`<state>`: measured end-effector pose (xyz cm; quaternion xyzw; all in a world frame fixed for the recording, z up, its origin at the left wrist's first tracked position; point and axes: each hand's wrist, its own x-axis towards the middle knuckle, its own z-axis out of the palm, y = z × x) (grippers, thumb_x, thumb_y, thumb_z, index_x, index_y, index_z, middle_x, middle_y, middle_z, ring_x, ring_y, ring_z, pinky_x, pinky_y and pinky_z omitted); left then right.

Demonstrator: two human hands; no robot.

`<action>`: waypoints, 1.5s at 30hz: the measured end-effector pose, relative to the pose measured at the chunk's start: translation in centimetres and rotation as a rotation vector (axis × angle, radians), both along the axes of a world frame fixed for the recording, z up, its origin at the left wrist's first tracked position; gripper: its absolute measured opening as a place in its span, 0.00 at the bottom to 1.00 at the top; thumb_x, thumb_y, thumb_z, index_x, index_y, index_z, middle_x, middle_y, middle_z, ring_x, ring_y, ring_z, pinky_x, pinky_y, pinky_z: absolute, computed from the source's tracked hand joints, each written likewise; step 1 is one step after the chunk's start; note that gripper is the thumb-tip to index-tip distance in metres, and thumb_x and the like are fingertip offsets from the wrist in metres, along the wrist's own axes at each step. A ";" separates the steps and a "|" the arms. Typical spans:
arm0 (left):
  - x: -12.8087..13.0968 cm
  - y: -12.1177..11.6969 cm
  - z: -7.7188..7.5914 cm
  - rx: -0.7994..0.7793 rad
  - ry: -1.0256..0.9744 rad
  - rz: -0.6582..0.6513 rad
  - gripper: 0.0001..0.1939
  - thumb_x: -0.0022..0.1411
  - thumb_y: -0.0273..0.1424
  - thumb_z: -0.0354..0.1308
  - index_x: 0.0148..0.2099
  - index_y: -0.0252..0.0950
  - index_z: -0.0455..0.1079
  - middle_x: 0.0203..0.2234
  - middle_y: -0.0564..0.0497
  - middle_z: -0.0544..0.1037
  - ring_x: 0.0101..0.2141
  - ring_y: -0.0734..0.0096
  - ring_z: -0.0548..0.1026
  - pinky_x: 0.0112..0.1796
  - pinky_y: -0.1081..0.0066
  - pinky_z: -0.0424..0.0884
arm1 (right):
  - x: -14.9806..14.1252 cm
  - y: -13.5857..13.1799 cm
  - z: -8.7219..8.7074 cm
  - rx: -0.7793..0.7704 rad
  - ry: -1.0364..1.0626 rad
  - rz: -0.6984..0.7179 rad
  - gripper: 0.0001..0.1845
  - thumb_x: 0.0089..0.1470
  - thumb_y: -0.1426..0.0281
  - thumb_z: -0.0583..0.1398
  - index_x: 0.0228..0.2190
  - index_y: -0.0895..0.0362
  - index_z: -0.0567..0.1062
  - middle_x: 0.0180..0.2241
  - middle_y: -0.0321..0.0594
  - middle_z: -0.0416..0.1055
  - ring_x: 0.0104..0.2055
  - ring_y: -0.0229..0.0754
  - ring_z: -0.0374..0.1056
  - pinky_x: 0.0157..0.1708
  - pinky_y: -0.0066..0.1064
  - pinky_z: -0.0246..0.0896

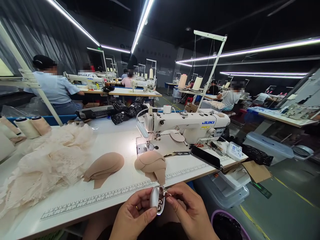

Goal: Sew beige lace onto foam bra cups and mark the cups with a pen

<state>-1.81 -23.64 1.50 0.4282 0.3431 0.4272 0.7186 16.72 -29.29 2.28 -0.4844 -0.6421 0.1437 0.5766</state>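
The left hand (137, 215) grips a small silvery oval case (154, 197) between thumb and fingers, and the right hand (188, 208) has its thumb and forefinger pinched on a shiny metal piece (164, 192) at the case's upper rim. More round metal pieces (160, 202) sit inside it. The case is held up at the near edge of the white sewing table (112, 137), by the printed ruler (100, 196). Just beyond, I see one stack of beige molded cups (151, 161) in front of the JUKI sewing machine (185, 121), whose lamp glows over the needle area, and a second stack (106, 165) to its left. A heap of cream lace (50, 160) covers the table's left end. A long black tray (205, 157) lies on the right, and a purple bin (228, 221) stands below. Behind, people work at other machines.
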 end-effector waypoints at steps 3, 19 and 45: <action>-0.1 -0.1 0.3 -0.016 0.006 -0.002 0.28 0.43 0.42 0.81 0.47 0.39 0.85 0.39 0.43 0.87 0.41 0.56 0.82 0.44 0.65 0.78 | 0.3 0.2 0.5 0.076 -0.175 0.050 0.15 0.66 0.79 0.59 0.48 0.49 0.76 0.38 0.39 0.78 0.40 0.44 0.74 0.39 0.34 0.72; -1.0 0.4 0.4 -0.077 0.029 -0.127 0.25 0.45 0.41 0.80 0.46 0.39 0.84 0.37 0.44 0.86 0.38 0.60 0.80 0.43 0.66 0.76 | 1.8 1.5 1.3 -0.020 -0.612 0.161 0.17 0.70 0.76 0.54 0.42 0.49 0.81 0.39 0.39 0.75 0.39 0.44 0.68 0.37 0.34 0.67; -0.7 0.7 1.1 -0.211 -0.132 -0.200 0.26 0.47 0.40 0.80 0.48 0.39 0.84 0.46 0.42 0.84 0.46 0.54 0.81 0.49 0.64 0.76 | 0.0 0.5 -3.8 -0.540 0.768 0.434 0.25 0.60 0.48 0.67 0.51 0.50 0.79 0.41 0.41 0.77 0.36 0.40 0.69 0.38 0.33 0.66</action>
